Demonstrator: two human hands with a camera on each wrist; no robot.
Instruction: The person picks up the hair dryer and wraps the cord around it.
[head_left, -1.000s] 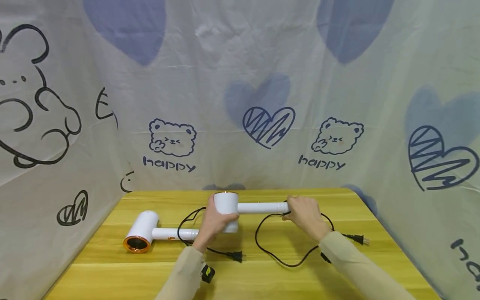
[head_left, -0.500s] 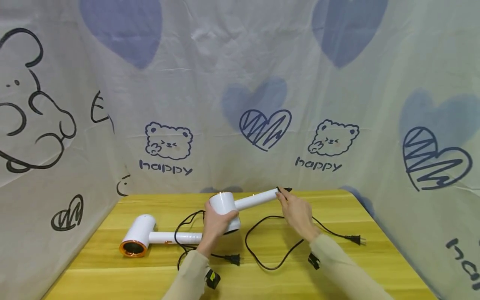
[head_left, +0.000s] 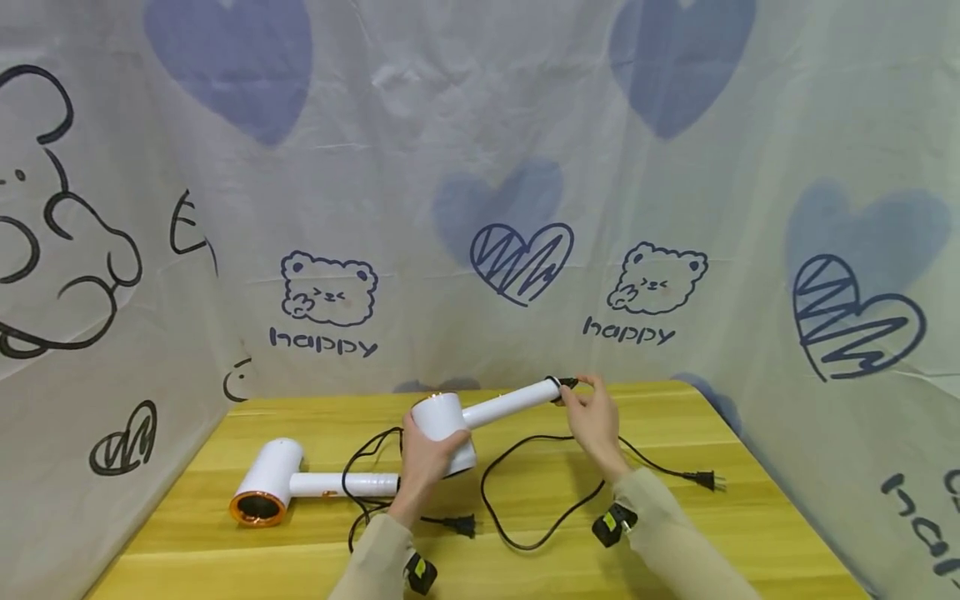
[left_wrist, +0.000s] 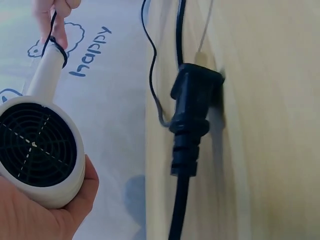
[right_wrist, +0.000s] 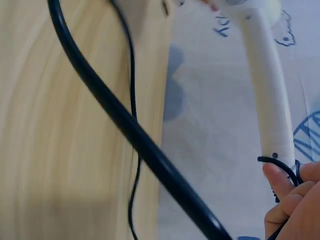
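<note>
A white hair dryer (head_left: 510, 404) is held above the table, its handle tilted up to the right. My left hand (head_left: 426, 457) grips its head, thumb across the front; the left wrist view shows the dark round grille (left_wrist: 37, 145) there. At the handle's end my right hand (head_left: 596, 425) pinches the black power cord, which loops round the handle's tip (right_wrist: 275, 162) in the right wrist view. The rest of that cord (head_left: 528, 547) curves over the table to a two-pin plug (head_left: 705, 479). Exactly how the right fingertips meet the cord is partly hidden.
A second white hair dryer (head_left: 272, 468) with an orange-rimmed nozzle lies on the left of the wooden table (head_left: 225, 558). Its bundled black cord (head_left: 363, 450) ends in a plug (head_left: 461, 525) near my left forearm. Printed cloth (head_left: 420, 358) hangs round the table.
The handle end has risen from level to tilted upward. My right hand has moved left and up, and its fingers have shifted onto the cord by the handle's tip. My left hand keeps its grip.
</note>
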